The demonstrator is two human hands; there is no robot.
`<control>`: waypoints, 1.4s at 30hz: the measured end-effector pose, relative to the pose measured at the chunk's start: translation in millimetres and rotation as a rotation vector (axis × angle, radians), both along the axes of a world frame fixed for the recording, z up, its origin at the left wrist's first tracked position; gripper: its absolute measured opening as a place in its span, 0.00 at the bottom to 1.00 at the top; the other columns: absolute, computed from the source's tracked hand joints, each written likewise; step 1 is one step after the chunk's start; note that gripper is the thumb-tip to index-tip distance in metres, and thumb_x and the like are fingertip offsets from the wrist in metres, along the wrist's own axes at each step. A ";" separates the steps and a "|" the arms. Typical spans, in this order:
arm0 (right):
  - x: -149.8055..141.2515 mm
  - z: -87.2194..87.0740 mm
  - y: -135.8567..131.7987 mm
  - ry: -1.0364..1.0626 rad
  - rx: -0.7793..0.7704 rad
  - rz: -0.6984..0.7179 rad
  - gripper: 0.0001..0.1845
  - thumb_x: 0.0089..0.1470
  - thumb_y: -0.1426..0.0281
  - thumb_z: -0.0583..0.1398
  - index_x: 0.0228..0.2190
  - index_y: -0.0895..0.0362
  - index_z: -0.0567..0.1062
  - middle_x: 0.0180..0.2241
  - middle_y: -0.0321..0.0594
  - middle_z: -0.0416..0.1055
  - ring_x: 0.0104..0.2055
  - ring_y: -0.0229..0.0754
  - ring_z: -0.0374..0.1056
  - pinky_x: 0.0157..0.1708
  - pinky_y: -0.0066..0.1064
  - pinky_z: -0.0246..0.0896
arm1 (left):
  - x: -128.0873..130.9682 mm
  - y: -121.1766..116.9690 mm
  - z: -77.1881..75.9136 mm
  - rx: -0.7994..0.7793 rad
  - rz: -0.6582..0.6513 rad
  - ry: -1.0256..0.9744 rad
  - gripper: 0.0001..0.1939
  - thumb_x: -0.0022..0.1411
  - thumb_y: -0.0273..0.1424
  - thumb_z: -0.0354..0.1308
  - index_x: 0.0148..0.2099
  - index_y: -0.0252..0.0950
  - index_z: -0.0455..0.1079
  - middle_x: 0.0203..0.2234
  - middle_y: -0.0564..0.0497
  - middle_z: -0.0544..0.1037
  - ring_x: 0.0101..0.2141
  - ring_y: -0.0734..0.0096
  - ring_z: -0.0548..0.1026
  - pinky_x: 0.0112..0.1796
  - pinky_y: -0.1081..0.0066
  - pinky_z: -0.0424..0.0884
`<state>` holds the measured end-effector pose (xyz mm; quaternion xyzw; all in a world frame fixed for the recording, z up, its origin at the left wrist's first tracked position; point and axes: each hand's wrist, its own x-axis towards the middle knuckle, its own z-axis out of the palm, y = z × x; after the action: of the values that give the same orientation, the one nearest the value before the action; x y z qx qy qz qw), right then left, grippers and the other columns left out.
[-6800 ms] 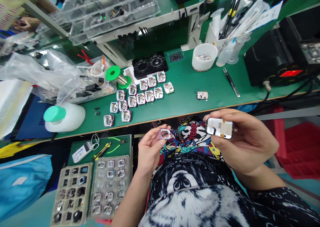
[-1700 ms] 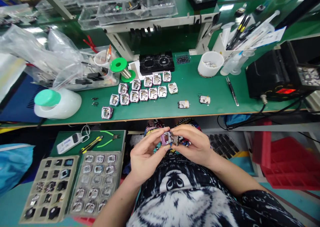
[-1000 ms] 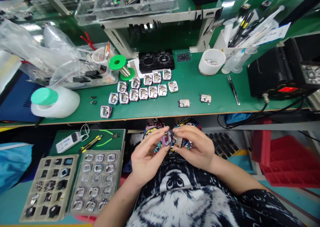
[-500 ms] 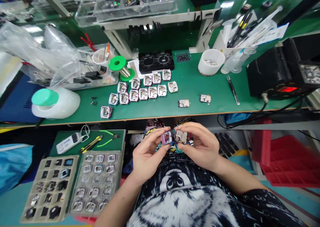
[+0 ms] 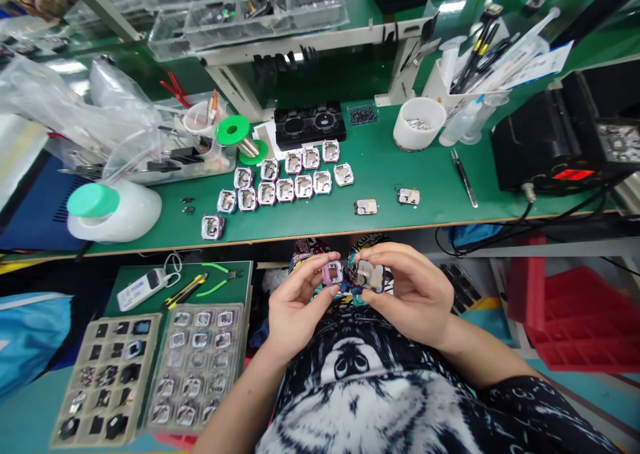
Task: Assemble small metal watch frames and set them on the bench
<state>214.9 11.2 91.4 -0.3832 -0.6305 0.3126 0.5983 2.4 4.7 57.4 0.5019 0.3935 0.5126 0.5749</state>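
Over my lap, just below the bench edge, my left hand (image 5: 299,307) pinches a purple watch case (image 5: 332,273) between thumb and fingers, its opening turned to the right. Close beside it, my right hand (image 5: 413,291) grips a watch inner module (image 5: 371,276) by its edges, with the metal-plated face showing. A small gap parts the two pieces. On the bench above lie two similar modules (image 5: 367,207) and rows of silvery watch cases (image 5: 285,190). A single purple-edged case (image 5: 213,227) sits near the front edge.
Tweezers (image 5: 465,178), a white cup (image 5: 419,124) and a black soldering station (image 5: 545,147) stand right. A solder spool (image 5: 241,139) and a green-capped bottle (image 5: 114,212) are left. Lower left are compartment trays (image 5: 103,381), green-handled cutters (image 5: 217,279) and a yellow knife (image 5: 185,291).
My right hand has shifted slightly right with the module, widening the gap to the purple case and tilting the module a little. My left hand stays almost in place. The view has shifted slightly.
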 end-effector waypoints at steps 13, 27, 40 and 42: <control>6.0 8.9 -0.6 0.053 0.026 -0.049 0.28 0.53 0.76 0.75 0.55 0.51 0.81 0.49 0.44 0.82 0.49 0.52 0.80 0.49 0.49 0.82 | 0.5 2.5 -1.3 -0.048 0.006 -0.049 0.24 0.65 0.22 0.72 0.61 0.42 0.79 0.58 0.40 0.81 0.60 0.54 0.79 0.60 0.59 0.79; 12.7 18.1 0.5 0.052 0.072 -0.079 0.31 0.52 0.77 0.75 0.56 0.50 0.81 0.49 0.44 0.82 0.50 0.53 0.80 0.49 0.50 0.82 | -7.0 2.6 -10.8 -0.139 0.031 -0.028 0.24 0.64 0.26 0.74 0.61 0.40 0.79 0.59 0.38 0.81 0.58 0.53 0.80 0.59 0.57 0.79; 17.6 23.7 -0.3 0.031 0.074 -0.092 0.30 0.53 0.77 0.75 0.56 0.51 0.81 0.49 0.44 0.82 0.49 0.53 0.81 0.48 0.47 0.83 | -12.3 4.0 -14.3 -0.234 0.053 -0.088 0.25 0.62 0.25 0.75 0.60 0.41 0.80 0.57 0.40 0.82 0.58 0.53 0.80 0.56 0.60 0.80; 18.2 25.2 1.0 0.034 0.083 -0.102 0.29 0.53 0.77 0.74 0.56 0.51 0.81 0.48 0.44 0.82 0.48 0.52 0.81 0.48 0.48 0.83 | -12.9 3.6 -14.6 -0.237 0.056 -0.088 0.25 0.61 0.26 0.75 0.60 0.40 0.80 0.57 0.40 0.82 0.58 0.52 0.80 0.57 0.60 0.79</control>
<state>233.2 12.2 116.6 -0.3843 -0.6124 0.2617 0.6394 -10.5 8.3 42.8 0.3964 0.4393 0.4999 0.6324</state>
